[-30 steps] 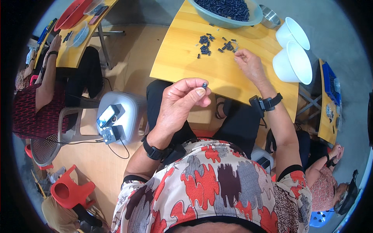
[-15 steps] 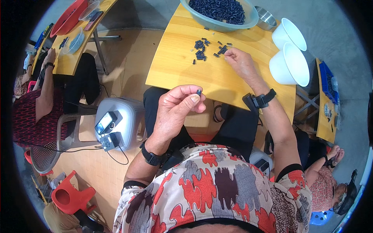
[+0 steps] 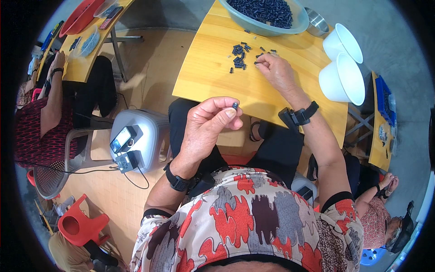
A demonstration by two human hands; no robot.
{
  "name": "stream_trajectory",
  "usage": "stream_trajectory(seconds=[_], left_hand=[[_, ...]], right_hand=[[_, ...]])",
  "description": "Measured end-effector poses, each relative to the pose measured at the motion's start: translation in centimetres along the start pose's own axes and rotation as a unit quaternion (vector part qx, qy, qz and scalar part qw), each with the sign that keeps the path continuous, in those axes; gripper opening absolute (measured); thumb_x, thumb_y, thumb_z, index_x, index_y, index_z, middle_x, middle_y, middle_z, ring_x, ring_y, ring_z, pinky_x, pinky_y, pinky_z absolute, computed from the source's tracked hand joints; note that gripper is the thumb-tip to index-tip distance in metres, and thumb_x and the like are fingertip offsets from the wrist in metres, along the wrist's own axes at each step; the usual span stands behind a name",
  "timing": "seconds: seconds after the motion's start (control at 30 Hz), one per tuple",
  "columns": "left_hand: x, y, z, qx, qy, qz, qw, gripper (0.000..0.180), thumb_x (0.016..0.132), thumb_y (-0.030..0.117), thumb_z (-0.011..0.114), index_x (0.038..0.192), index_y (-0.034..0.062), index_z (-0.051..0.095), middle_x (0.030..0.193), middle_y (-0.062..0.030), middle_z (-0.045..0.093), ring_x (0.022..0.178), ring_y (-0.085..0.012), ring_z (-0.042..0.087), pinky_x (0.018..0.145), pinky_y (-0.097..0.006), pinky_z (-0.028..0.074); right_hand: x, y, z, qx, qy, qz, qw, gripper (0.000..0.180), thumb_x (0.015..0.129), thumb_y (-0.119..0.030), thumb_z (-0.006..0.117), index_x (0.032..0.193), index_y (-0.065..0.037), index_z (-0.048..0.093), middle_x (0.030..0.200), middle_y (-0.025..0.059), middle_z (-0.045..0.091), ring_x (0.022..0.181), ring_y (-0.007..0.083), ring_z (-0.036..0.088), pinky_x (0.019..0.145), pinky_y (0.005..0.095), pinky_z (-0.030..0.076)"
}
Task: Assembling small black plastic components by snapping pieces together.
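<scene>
My left hand (image 3: 210, 124) is held in front of the table's near edge. Its thumb and forefinger pinch a small dark cylindrical part (image 3: 235, 105), with one end sticking up. Over the yellow table (image 3: 204, 77), my right hand (image 3: 277, 75) is closed, a small dark part (image 3: 256, 63) at its thumb and fingertips. To the left of those fingertips lies a loose group of small dark cylindrical parts (image 3: 239, 59). A few more lie just beyond the right hand, partly hidden by it.
At the table's far side stands a wide bowl (image 3: 299, 31) heaped with dark parts. Beside it are a metal bowl (image 3: 317, 22) and two white tubs (image 3: 333, 81). A grey stool (image 3: 131, 118) with small devices is at left. Other people sit at tables on both sides.
My right hand has shifted left and nearer, away from the small cluster, with a dark part at its fingertips. My left hand keeps its pinch. The whole view has shifted slightly.
</scene>
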State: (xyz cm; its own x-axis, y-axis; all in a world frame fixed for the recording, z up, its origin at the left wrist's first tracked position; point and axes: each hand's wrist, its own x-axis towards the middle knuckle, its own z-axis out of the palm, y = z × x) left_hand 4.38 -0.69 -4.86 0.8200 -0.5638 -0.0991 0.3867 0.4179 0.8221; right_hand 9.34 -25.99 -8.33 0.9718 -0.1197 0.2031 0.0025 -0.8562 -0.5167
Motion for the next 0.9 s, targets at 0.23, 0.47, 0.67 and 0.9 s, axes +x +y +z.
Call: stream_trajectory(seconds=[0.23,0.47,0.67,0.9], left_hand=[[0.0,0.2,0.0,0.003,-0.005,0.005,1.000,0.017,0.087,0.009,0.056,0.102,0.0009,0.059,0.090,-0.0091,0.063,0.071,-0.0127,0.061,0.066,-0.024,0.051],[-0.2,0.3,0.1,0.003,-0.004,0.003,1.000,0.016,0.088,0.008,0.055,0.102,0.0011,0.059,0.090,-0.0089,0.063,0.071,-0.0129,0.061,0.066,-0.025,0.051],[-0.2,0.4,-0.1,0.003,-0.001,0.002,1.000,0.017,0.088,0.007,0.054,0.103,-0.0005,0.059,0.088,-0.0076,0.064,0.072,-0.0108,0.061,0.069,-0.024,0.051],[0.1,0.1,-0.4,-0.004,0.003,0.001,1.000,0.017,0.087,0.008,0.056,0.102,0.0010,0.059,0.089,-0.0090,0.063,0.070,-0.0130,0.061,0.065,-0.024,0.051]], right_hand=[[-0.3,0.4,0.1,-0.029,0.016,-0.040,0.999,0.010,0.075,-0.016,0.063,0.077,-0.007,0.064,0.075,0.0084,0.062,0.072,0.0265,0.060,0.063,0.0367,0.048],[-0.7,0.1,-0.3,-0.020,-0.001,-0.034,0.999,0.012,0.074,-0.017,0.064,0.077,-0.005,0.063,0.075,0.0089,0.062,0.071,0.0262,0.060,0.063,0.0362,0.048],[0.1,0.7,-1.1,0.031,0.032,0.027,0.999,0.014,0.076,-0.018,0.063,0.081,-0.005,0.063,0.077,0.0100,0.064,0.072,0.0253,0.062,0.063,0.0339,0.048],[1.7,1.1,-0.9,-0.034,0.047,-0.011,0.998,0.015,0.078,-0.017,0.061,0.088,-0.008,0.065,0.080,0.0107,0.063,0.072,0.0262,0.061,0.063,0.0354,0.048]])
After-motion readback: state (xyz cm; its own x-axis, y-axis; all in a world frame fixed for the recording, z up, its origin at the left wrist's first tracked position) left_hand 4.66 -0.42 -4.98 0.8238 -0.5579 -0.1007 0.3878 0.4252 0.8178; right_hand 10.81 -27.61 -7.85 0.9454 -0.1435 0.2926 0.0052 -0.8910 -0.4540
